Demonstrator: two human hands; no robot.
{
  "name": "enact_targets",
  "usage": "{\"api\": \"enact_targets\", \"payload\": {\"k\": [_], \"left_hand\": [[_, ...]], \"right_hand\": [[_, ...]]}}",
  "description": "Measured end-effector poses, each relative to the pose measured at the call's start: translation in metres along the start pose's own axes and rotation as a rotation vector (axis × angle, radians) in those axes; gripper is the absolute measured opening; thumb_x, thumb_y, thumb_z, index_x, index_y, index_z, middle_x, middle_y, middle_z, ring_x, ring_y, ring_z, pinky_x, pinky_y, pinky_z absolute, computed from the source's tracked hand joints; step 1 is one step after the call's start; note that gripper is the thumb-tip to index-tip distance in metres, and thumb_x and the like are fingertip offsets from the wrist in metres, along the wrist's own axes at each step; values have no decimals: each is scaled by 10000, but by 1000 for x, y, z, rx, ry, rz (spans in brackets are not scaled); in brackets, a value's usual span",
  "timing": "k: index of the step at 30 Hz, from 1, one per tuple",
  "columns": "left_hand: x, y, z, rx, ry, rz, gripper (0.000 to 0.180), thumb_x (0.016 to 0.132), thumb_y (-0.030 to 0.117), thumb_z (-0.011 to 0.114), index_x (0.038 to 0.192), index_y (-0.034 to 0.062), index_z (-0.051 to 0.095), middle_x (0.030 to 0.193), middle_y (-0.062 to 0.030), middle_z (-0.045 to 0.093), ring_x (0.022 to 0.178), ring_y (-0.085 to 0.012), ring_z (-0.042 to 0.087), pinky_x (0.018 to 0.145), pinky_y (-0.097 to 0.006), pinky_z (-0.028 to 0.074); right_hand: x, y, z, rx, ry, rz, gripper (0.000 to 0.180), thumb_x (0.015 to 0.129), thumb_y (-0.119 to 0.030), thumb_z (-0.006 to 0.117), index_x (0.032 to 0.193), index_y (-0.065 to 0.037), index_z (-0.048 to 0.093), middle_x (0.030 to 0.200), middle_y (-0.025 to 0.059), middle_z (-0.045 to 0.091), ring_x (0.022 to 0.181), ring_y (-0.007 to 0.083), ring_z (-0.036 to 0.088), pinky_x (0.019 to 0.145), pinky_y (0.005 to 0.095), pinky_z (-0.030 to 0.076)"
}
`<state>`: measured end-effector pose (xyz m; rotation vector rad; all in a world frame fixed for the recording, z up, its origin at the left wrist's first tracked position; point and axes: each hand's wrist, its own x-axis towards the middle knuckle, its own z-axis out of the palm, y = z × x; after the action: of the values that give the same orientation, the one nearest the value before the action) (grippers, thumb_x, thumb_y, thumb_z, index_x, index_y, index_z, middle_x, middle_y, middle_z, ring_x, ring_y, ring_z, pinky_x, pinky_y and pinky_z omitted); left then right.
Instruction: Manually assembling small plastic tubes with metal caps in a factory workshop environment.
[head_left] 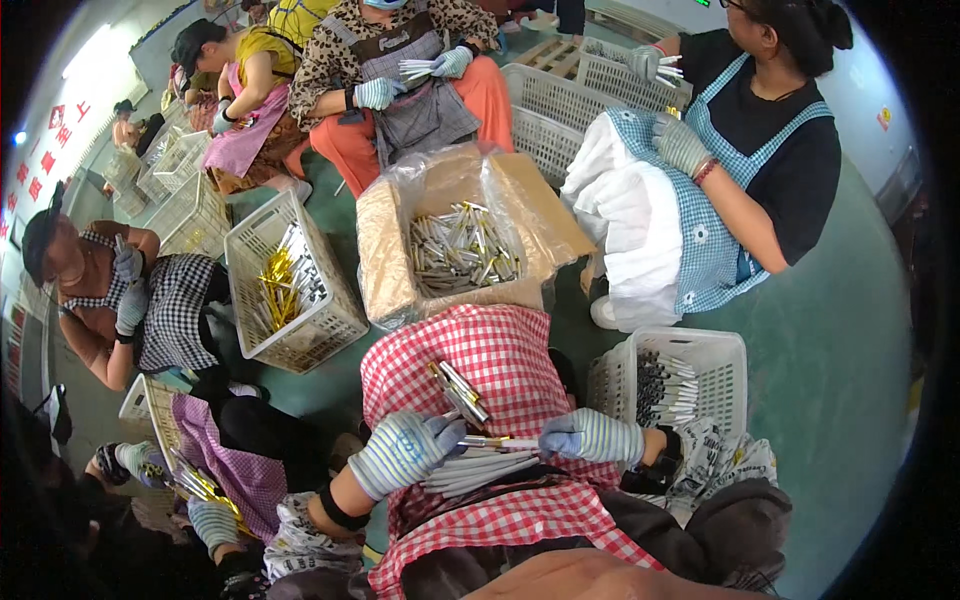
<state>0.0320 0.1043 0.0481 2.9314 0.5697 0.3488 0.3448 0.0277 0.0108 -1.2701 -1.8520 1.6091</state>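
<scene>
1. A worker's left hand (405,452), in a striped knit glove, grips the left end of a slim white-and-silver tube (515,443); the right hand (597,438), gloved alike, pinches its right end.
2. The tube lies level above a red-and-white checked cloth apron (470,340), where loose white tubes (485,474) rest just nearer and a silver-and-gold tube bundle (463,390) farther off.
3. Beyond the lap stands a plastic-lined brown cardboard box (385,250) of tubes; at right, a white perforated plastic crate (722,372) holds more.
</scene>
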Motion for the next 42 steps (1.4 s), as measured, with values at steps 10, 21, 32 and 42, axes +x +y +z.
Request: {"api": "enact_targets", "payload": {"k": [10,21,32,42], "left_hand": [[55,25,24,-184,-142,-33,347,878,274,601,1160,72,620,831,-72,635,732,-253,661,636,-382,506],[3,-67,89,3,-17,-249,334,817,92,633,1150,109,656,1090,-85,649,908,-299,639,780,-398,532],[25,-82,142,283,-176,-248,485,769,213,713,1246,176,633,1134,-59,657,1019,-264,623,926,-379,493],[26,-90,140,269,-180,-207,353,777,219,687,1127,167,682,1121,-54,647,1044,-269,611,925,-389,488]], "right_hand": [[-32,35,-41,-544,97,-21,245,776,-143,666,999,-48,698,953,155,685,926,355,644,826,431,513],[-254,359,37,-496,413,975,206,837,-106,613,1022,-40,675,995,206,690,905,357,646,803,395,503],[-218,423,102,-563,200,1313,369,908,-309,574,1161,-54,661,1221,223,639,1173,411,575,968,456,479],[-91,226,3,-838,711,456,207,944,-207,536,1023,-70,669,1001,176,674,931,368,648,814,451,511]]}}
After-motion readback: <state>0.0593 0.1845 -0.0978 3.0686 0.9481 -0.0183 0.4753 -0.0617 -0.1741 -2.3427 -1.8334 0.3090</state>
